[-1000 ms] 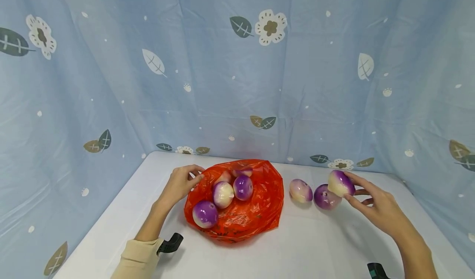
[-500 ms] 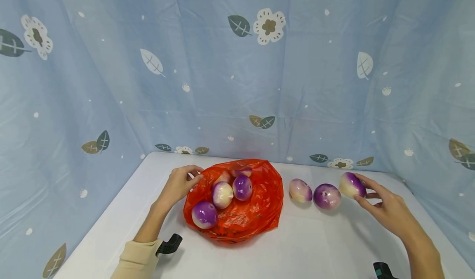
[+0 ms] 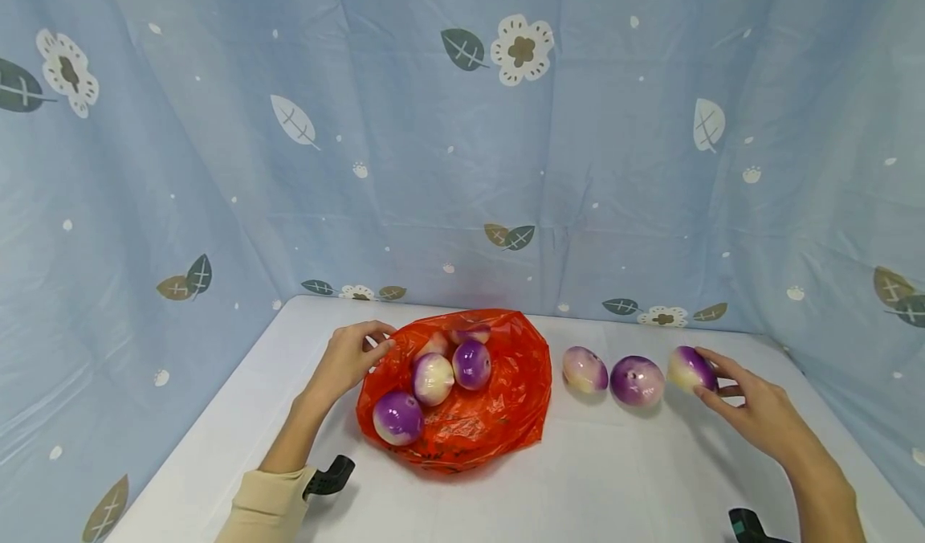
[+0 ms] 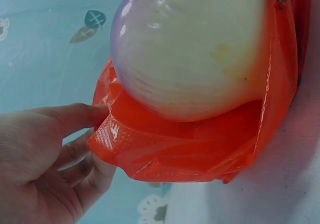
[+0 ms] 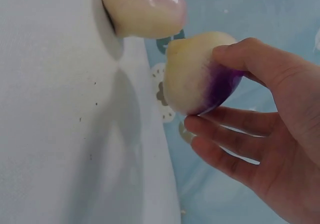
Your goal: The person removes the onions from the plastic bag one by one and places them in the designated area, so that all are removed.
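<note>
held onion: a glossy round onion (image 3: 690, 369), cream on one side and purple on the other, at the right end of a row of three on the white table (image 3: 621, 479)
right hand: the right hand (image 3: 759, 410) has thumb and fingers curled about the held onion, clamped on it from the right
row: a middle onion (image 3: 636, 381), mostly purple, sits just beside the held one; a pale onion (image 3: 585, 369) lies left of that, near the bag
bag: an orange plastic bag (image 3: 499, 422) lies open on the table left of the row, with several purple-and-cream onions in it (image 3: 433, 378)
left hand: the left hand (image 3: 350, 358) pinches the bag's left rim between thumb and fingers
right wrist view: shows the thumb on top and the fingers (image 5: 225, 134) under the held onion (image 5: 200, 74), and the cream underside of its neighbour (image 5: 142, 9), cut off at the top edge
left wrist view: shows the thumb (image 4: 75, 116) pressed on a fold of the bag rim (image 4: 150, 144), with one pale onion (image 4: 195, 44) bulging above it
hard to tell: whether the held onion rests on the table or is just off it; onions at the back of the bag are partly hidden by the plastic
around: a blue curtain with leaves and flowers (image 3: 462, 125) hangs behind the table
</note>
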`<state>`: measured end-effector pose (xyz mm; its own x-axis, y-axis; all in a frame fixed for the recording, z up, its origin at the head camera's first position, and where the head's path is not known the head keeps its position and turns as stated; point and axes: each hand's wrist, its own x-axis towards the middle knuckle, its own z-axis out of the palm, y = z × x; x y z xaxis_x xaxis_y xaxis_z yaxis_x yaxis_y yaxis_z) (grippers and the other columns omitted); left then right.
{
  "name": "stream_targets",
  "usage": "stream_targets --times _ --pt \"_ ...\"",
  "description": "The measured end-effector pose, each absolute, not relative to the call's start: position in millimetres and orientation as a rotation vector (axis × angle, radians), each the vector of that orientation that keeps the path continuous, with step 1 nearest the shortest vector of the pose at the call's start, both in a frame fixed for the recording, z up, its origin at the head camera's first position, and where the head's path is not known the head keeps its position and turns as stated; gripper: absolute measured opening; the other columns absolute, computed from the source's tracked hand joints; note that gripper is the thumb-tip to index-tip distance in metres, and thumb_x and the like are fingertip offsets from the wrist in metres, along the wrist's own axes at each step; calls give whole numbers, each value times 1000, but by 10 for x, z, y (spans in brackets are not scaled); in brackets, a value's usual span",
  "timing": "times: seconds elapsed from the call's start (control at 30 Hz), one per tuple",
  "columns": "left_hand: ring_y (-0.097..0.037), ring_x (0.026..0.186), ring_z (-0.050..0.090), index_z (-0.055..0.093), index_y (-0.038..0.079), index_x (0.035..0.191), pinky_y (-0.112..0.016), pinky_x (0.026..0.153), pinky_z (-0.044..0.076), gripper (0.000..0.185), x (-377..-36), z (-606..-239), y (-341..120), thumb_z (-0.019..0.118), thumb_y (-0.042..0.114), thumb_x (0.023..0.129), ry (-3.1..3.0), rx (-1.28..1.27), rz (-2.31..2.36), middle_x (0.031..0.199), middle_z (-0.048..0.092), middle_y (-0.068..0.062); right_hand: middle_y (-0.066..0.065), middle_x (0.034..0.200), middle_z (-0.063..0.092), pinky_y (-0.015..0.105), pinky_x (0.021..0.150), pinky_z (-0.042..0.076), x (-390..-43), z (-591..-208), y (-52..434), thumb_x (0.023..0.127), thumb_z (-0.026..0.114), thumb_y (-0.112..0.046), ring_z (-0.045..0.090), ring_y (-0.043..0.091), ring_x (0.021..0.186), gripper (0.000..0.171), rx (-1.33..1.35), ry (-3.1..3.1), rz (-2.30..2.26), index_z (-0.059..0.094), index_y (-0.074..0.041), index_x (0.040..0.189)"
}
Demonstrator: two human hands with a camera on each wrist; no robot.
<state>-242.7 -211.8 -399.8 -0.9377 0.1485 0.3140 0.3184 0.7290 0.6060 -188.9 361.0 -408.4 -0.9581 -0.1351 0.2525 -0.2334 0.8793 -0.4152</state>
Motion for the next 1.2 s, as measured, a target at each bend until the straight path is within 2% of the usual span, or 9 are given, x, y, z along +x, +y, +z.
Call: stream_targets --times 0.23,0.37,0.5,0.83,1.2 --pt "-12 64 59 72 10 109 -19 55 52 19 -2432 -4004 -2114 69 17 91 -2697 -370 -1009 89 71 -7 34 124 59 54 74 58 -1917 -4164 3646 92 68 -34 68 43 92 63 258 -2911 654 44 -8 143" --pt "-11 63 59 72 10 108 -19 54 52 18 -2424 -4008 -2117 69 16 91 -2682 -380 -1010 87 71 -7 32 121 62 49 73 59 -1929 -4211 3660 90 70 -30 70 38 88 60 294 -2907 671 46 -8 141" --pt "-10 60 57 72 11 107 -19 52 51 17 -2418 -4021 -2119 69 16 91 -2674 -393 -1016 85 70 -6 32 122 60 44 72 60 -1931 -4237 3664 91 69 -33 70 37 90 63 268 -2969 695 44 -8 143" --pt "-11 59 58 72 11 107 -19 54 52 17 -2427 -4010 -2126 69 16 91 -2673 -394 -1032 85 71 -6 35 128 56 52 74 58 -1944 -4219 3648 91 68 -37 68 41 95 66 216 -3040 698 42 -8 144" --pt "-13 60 59 72 11 107 -20 53 52 17 -2413 -3996 -2116 69 16 91 -2676 -394 -1036 85 70 -6 35 134 50 52 73 58 -1953 -4225 3649 90 69 -39 67 42 97 67 218 -3062 684 42 -8 144"
